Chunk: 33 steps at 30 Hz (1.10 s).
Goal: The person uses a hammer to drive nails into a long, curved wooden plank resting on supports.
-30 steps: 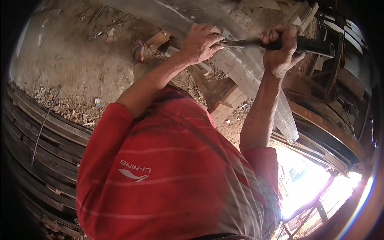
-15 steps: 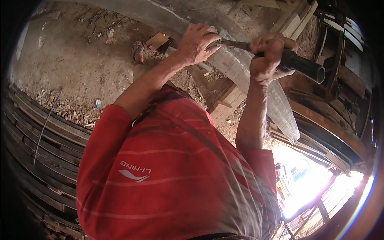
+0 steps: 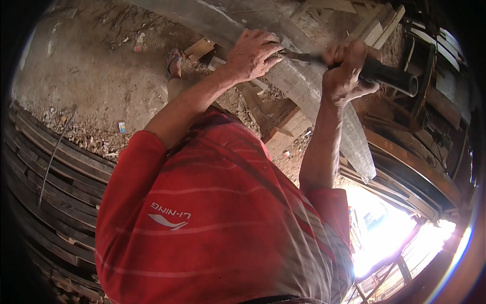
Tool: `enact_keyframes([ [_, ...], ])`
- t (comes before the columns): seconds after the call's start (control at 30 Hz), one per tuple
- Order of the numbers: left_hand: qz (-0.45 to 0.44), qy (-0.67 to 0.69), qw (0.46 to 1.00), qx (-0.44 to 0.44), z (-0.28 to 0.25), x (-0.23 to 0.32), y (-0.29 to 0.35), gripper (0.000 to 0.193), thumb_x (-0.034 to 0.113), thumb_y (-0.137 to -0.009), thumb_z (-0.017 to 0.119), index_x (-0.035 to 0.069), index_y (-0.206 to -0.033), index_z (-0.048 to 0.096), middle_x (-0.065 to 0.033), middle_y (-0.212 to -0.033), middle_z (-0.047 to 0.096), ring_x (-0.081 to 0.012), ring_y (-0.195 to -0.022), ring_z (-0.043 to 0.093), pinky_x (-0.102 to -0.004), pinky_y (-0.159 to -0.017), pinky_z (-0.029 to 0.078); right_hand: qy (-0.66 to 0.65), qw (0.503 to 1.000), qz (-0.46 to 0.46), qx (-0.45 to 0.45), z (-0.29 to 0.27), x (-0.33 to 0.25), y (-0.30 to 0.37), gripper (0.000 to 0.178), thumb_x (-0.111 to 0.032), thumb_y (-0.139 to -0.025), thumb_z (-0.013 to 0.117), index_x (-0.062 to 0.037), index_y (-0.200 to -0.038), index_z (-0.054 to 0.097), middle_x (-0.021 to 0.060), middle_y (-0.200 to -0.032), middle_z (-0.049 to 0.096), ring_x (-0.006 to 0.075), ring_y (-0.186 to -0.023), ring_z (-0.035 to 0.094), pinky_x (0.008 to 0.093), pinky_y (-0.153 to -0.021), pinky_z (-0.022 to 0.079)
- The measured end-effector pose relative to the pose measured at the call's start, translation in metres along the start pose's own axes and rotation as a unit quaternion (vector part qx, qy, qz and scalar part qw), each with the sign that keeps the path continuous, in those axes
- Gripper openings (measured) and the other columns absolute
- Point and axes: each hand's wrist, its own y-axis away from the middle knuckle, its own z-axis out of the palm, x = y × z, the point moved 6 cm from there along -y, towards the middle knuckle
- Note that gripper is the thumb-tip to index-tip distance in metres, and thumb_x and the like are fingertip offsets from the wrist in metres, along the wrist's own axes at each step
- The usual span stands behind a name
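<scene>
My right hand (image 3: 349, 71) is closed around the black tubular handle of a long tool (image 3: 390, 76); the handle's hollow end points right. Motion smears part of this hand. From its other side a narrow metal shank (image 3: 298, 55) runs left to my left hand (image 3: 254, 54). The left fingers are curled, with thumb and forefinger about the shank's end, so its tip is hidden and the tool's exact kind does not show. Beneath both hands lies a long grey board (image 3: 304, 81), slanting from the upper left to a tapered end at the right.
Wood offcuts (image 3: 276, 121) lie under the board. Stacked dark planks (image 3: 61, 177) line the left side, and more timber (image 3: 405, 157) leans at the right. Chips and litter cover the dirt floor (image 3: 101, 76). A sandalled foot (image 3: 174, 63) stands near a wood block (image 3: 199, 49).
Both hands and the tool have shifted slightly to the right relative to the board. The grips look the same.
</scene>
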Motion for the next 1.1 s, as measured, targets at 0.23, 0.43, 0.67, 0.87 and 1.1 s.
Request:
enact_keyframes([
  [0.23,0.002,-0.002,1.0,0.013,-0.002,0.001,-0.001,0.03,0.032,-0.087,0.077,0.016,-0.112,0.074,0.0019,-0.116,0.064,-0.0224,-0.109,0.057,-0.0402,-0.096,0.043,-0.009,0.997,0.071,0.036,0.008,0.006,-0.012,0.025,-0.011,-0.093,0.071,-0.0076,-0.078,0.052,0.0036,-0.058,0.048,0.0122,-0.045,0.047,0.0303,-0.043,0.041],
  [0.43,0.01,-0.001,1.0,0.02,-0.003,0.001,-0.003,0.029,0.034,-0.088,0.076,0.015,-0.111,0.074,0.0017,-0.114,0.064,-0.0211,-0.11,0.058,-0.0408,-0.097,0.043,0.027,0.993,0.113,-0.039,0.02,0.03,-0.046,0.031,-0.02,-0.094,0.074,-0.0115,-0.075,0.051,-0.0007,-0.055,0.047,0.01,-0.043,0.047,0.028,-0.041,0.04],
  [0.67,0.009,0.007,1.0,0.009,-0.006,0.002,-0.004,0.031,0.033,-0.088,0.076,0.013,-0.111,0.075,0.001,-0.115,0.064,-0.0214,-0.11,0.058,-0.0407,-0.095,0.043,0.085,0.97,0.201,-0.109,0.04,0.057,-0.075,0.038,-0.029,-0.095,0.074,-0.0149,-0.07,0.049,-0.0049,-0.053,0.044,0.0077,-0.039,0.042,0.0266,-0.038,0.035],
  [0.87,0.025,0.012,1.0,0.01,-0.005,0.002,-0.006,0.031,0.03,-0.085,0.076,0.012,-0.111,0.074,0.0004,-0.114,0.063,-0.0233,-0.106,0.058,-0.0406,-0.09,0.043,0.078,0.936,0.29,-0.185,0.059,0.083,-0.091,0.036,-0.03,-0.097,0.07,-0.0147,-0.071,0.051,-0.005,-0.054,0.044,0.0074,-0.04,0.04,0.027,-0.038,0.033],
  [1.1,0.018,0.0,1.0,-0.001,-0.004,0.002,-0.004,0.034,0.028,-0.086,0.076,0.012,-0.116,0.072,0.0003,-0.118,0.062,-0.023,-0.106,0.058,-0.0401,-0.092,0.043,0.063,0.897,0.333,-0.282,0.078,0.105,-0.099,0.038,-0.035,-0.096,0.071,-0.0122,-0.071,0.052,-0.0036,-0.054,0.044,0.0089,-0.043,0.042,0.0281,-0.043,0.035],
])
